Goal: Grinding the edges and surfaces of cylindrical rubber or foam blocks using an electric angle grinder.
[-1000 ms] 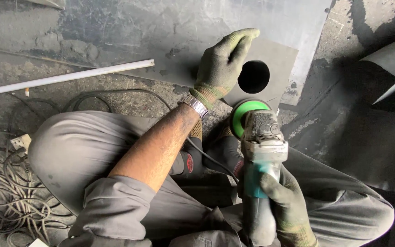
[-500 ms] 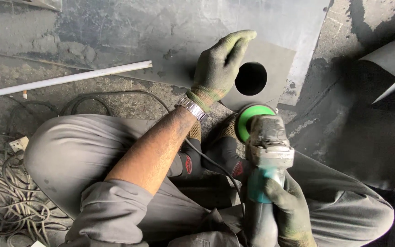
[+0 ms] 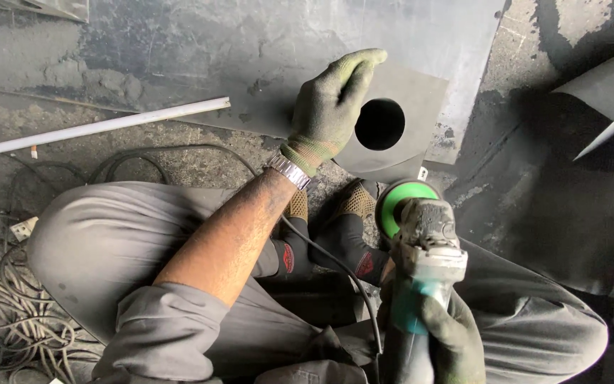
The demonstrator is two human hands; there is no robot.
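Note:
My left hand [image 3: 332,107], in a green work glove with a metal watch at the wrist, presses flat on a grey metal plate [image 3: 421,92] beside its round hole [image 3: 379,124]. My right hand [image 3: 449,338], also gloved, grips the body of an angle grinder [image 3: 424,249]. The grinder's green disc [image 3: 403,203] hovers at the plate's near edge, just below the hole. I squat with both knees wide, my feet in dark socks and sandals [image 3: 335,235] under the tool.
A larger steel sheet [image 3: 250,50] lies under the plate. A pale pipe [image 3: 101,128] rests on the dirty floor at left. Tangled cables [image 3: 8,320] lie at lower left, and a black cord [image 3: 321,249] runs to the grinder. Dark sheets [image 3: 584,199] lie at right.
The grinder has shifted slightly to the right and nearer to me, its disc staying at the plate's near edge. My left hand keeps its place beside the hole.

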